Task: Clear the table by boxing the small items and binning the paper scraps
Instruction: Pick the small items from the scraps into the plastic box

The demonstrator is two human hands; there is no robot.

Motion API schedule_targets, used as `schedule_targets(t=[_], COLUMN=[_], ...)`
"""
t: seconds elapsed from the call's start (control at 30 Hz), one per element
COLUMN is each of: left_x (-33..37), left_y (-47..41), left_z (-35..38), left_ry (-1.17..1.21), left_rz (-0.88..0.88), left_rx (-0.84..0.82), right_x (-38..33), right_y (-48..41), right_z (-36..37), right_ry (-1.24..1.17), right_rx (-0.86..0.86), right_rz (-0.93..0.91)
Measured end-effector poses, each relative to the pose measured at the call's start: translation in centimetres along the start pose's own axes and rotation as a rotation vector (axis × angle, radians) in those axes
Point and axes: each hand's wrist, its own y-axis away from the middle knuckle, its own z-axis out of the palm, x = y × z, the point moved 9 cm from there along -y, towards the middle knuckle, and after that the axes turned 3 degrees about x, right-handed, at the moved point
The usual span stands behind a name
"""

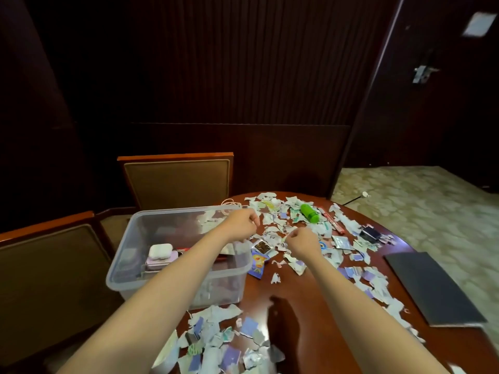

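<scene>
Paper scraps: we judge them light and limp, best pinched in bunches or swept together. Torn white, blue and purple bits, strewn across the table from far edge to near edge, beside the clear box. Left hand and right hand curl above them; whether they pinch anything we cannot tell.

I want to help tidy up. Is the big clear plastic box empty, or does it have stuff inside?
Not empty: the clear plastic box holds a white rounded case atop a pink gadget.
</scene>
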Motion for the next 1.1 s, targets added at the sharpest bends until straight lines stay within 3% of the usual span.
schedule_targets(t=[0.2, 0.57, 0.8, 0.97, 1.1], left_x=[1.9, -1.0, -4.0, -6.1, -6.4], left_y=[-3.2, -9.8, -13.1, -14.9, -16.2], left_z=[4.1, 11.0, 12.7, 13.8, 15.5], left_ry=[-0.068, -0.388, -0.499, -0.447, -0.499], left_rz=[0.015, -0.183, -0.314, -0.389, -0.316], left_rx=[0.026, -0.041, -0.043, -0.050, -0.092], right_x=[5.9, 12.4, 13.9, 14.1, 14.2], right_y=[-2.1, -7.2, -10.6, -12.6, -13.7], right_z=[-1.4, -2.5, -1.1, 0.9, 2.5], right_ry=[-0.004, 0.104, 0.144, 0.217, 0.312], right_rx=[-0.014, -0.054, -0.102, -0.097, -0.099], right_rz=[0.130, 0.172, 0.166, 0.134, 0.093])
